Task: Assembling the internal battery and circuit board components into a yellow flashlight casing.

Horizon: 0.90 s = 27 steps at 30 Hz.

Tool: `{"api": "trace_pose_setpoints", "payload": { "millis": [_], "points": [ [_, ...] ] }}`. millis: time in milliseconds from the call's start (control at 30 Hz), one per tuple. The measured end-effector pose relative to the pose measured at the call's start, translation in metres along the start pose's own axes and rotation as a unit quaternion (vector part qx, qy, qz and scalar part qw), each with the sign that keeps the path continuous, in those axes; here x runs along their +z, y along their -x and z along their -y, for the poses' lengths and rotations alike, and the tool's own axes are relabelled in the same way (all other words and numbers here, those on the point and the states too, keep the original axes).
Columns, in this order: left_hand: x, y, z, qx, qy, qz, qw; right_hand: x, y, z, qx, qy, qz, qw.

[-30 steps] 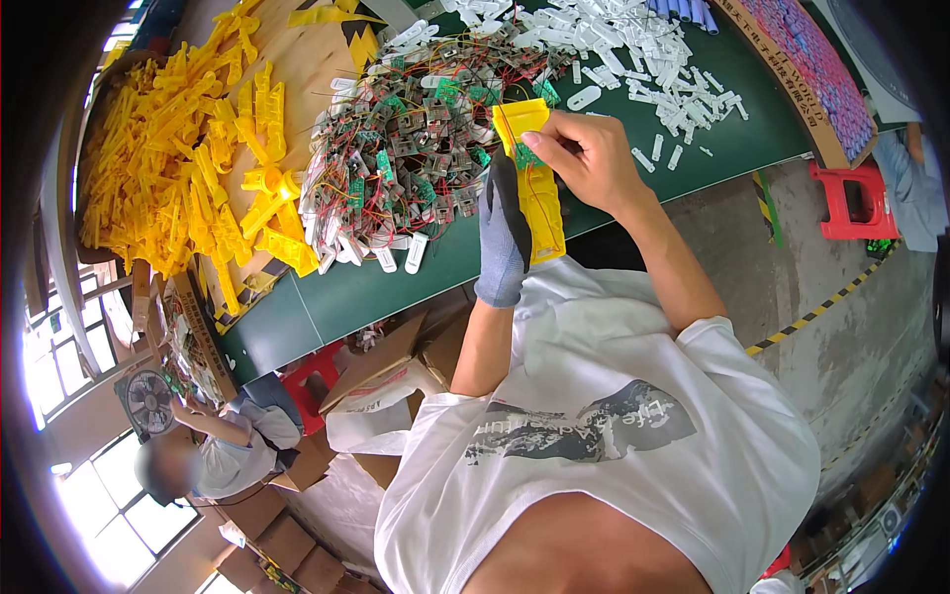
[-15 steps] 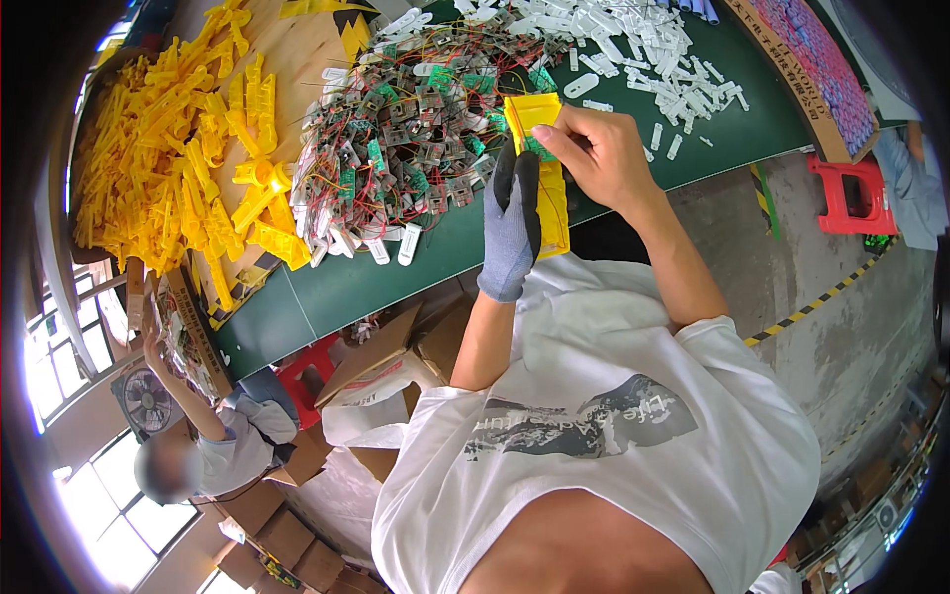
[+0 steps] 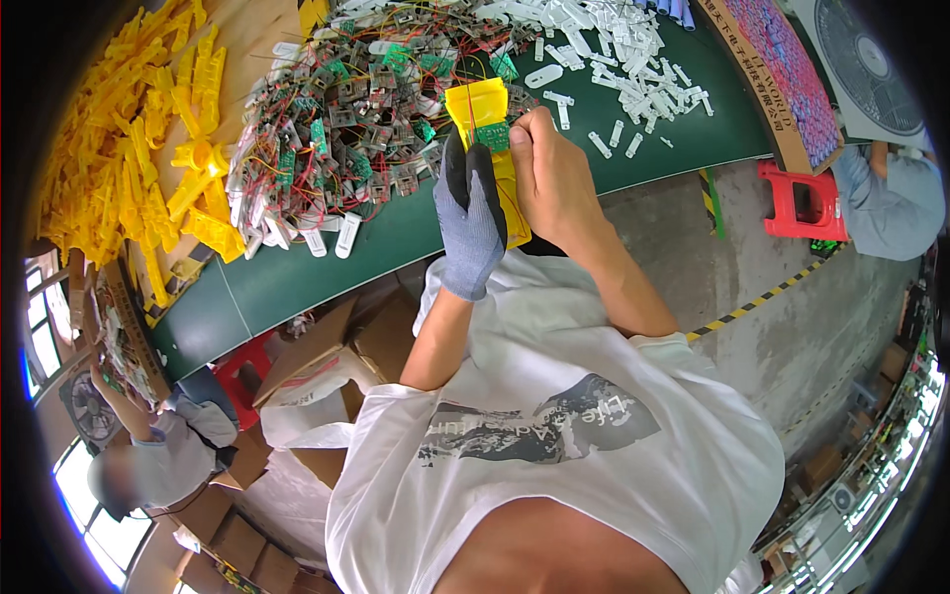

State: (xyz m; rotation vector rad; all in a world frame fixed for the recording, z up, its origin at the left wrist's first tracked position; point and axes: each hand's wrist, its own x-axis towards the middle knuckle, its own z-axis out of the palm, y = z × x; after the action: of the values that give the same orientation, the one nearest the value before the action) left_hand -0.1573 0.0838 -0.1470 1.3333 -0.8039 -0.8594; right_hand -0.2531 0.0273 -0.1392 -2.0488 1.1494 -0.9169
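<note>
We find the yellow shell (image 3: 487, 148) held upright over the near edge of the green table (image 3: 297, 277), closer to the body than it stood a second ago, when it was lifted against the heap of wired boards. The left hand (image 3: 470, 233), in a grey glove with dark fingertips, is closed round the shell's lower half from the left. The right hand (image 3: 554, 183), bare, is closed on the shell's right side, its thumb pressed against a small green board (image 3: 492, 137) sitting in the shell's upper part. A second ago that hand pinched higher at the shell's top edge; it now bears lower, on the board itself. We judge that the board is being seated in the shell, and that the seating is under way rather than done; whether the board is fully home we cannot tell, as the fingers hide its edges.

Relative to the shell: the heap of wired boards (image 3: 346, 109) lies just beyond and to its left; the yellow shells pile (image 3: 148, 158) lies well to the left of that; the white clips (image 3: 614, 49) are scattered beyond and to the right. A red stool (image 3: 802, 203) stands well right of the shell on the floor. Cartons (image 3: 327, 346) lie under the table, below and left of the shell.
</note>
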Motion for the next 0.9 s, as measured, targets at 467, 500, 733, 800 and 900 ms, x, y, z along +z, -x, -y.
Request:
{"api": "trace_pose_setpoints", "payload": {
  "millis": [467,500,733,800,900],
  "points": [
    [-0.004,0.001,0.034,0.160,-0.120,-0.026,0.979,0.016,0.001,-0.021,0.047,-0.056,0.050,0.996],
    [-0.003,0.001,0.031,0.149,-0.102,-0.029,0.983,0.015,0.002,-0.021,0.047,-0.079,0.052,0.994],
    [-0.004,0.001,0.034,0.139,-0.070,-0.024,0.987,0.017,0.007,-0.024,0.036,-0.142,0.048,0.988],
    [-0.004,0.002,0.027,-0.022,0.091,-0.018,0.995,0.017,0.007,-0.020,0.016,-0.122,0.038,0.992],
    [-0.005,0.001,0.031,-0.022,0.172,-0.013,0.985,0.018,0.002,-0.015,0.034,-0.096,0.060,0.993]
  ]
}}
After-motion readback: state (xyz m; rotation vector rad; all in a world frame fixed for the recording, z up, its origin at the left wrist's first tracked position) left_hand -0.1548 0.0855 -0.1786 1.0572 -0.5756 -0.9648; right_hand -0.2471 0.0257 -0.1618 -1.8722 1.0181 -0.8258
